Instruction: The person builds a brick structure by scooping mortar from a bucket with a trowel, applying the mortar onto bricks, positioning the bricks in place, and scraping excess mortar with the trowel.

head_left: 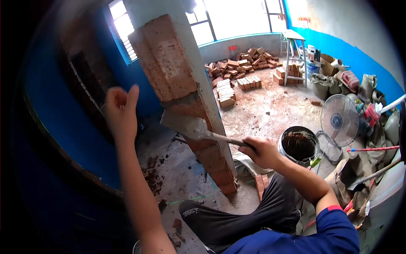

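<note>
A trowel with a flat grey blade and a long handle is in my right hand, whose fingers wrap round the handle's end. Its blade lies over the face of a brick column, just below a darker band of mortar; whether it touches is not clear. My left hand is raised to the left of the column, thumb up and fingers curled inward. What the left fingers hold, if anything, is too hidden to tell.
A bucket stands right of my right hand, beside a fan. Loose bricks are piled by the far wall near a metal stand. Rubble lies on the floor at left, and sacks line the blue wall.
</note>
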Tool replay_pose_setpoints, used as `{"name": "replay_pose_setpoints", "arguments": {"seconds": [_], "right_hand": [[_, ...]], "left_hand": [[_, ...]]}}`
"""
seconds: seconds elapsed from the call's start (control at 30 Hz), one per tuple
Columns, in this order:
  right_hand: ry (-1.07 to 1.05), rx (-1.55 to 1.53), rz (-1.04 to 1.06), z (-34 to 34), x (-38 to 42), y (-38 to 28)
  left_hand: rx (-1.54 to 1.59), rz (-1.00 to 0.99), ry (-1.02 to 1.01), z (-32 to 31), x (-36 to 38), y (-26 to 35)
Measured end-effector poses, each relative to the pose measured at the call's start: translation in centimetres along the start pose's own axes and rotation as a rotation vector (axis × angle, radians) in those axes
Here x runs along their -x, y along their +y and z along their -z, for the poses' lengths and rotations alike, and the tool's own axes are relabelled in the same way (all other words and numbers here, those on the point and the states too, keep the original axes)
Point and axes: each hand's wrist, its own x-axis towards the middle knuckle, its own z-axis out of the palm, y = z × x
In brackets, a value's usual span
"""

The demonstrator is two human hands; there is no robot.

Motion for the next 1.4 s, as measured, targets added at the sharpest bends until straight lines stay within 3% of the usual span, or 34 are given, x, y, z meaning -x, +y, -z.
{"name": "replay_pose_setpoints", "arguments": {"seconds": [0.1,0.43,0.53,0.9,1.0,1.07,1.17,1.27,1.33,1.4], "right_hand": [[-0.003,-0.007,-0.027,-0.1,-1.5,1.1],[0.035,0.042,-0.062,1.7,-1.3,4.6],[0.047,0.018,-0.071,2.5,-1.3,5.0],[0.176,0.103,-0.023,5.2,-0.1,8.0],[0.184,0.054,-0.207,6.8,2.2,9.1],[0.306,-0.012,-0.214,6.4,4.8,11.5],[0.376,-0.101,-0.409,6.0,10.2,14.6],[0.478,-0.135,-0.573,2.0,17.7,21.7],[0.371,0.012,-0.81,0.2,21.7,26.4],[0.171,-0.016,-1.141,0.7,23.5,28.0]], "left_hand": [[0.003,0.049,-0.045,1.0,5.3,-2.2],[-0.082,0.595,0.007,6.4,23.8,-11.6],[-0.083,0.715,0.01,7.7,26.5,-11.4],[-0.127,0.782,-0.008,9.2,31.3,-12.5],[-0.126,0.829,-0.014,10.2,32.6,-13.8],[-0.106,0.861,-0.02,10.7,33.6,-14.7],[-0.061,0.887,-0.021,11.4,34.8,-14.4],[-0.066,0.89,0.006,12.4,36.4,-15.7],[-0.055,0.893,-0.021,10.8,33.3,-9.4],[-0.079,0.796,-0.073,12.3,33.7,-12.6]]}}
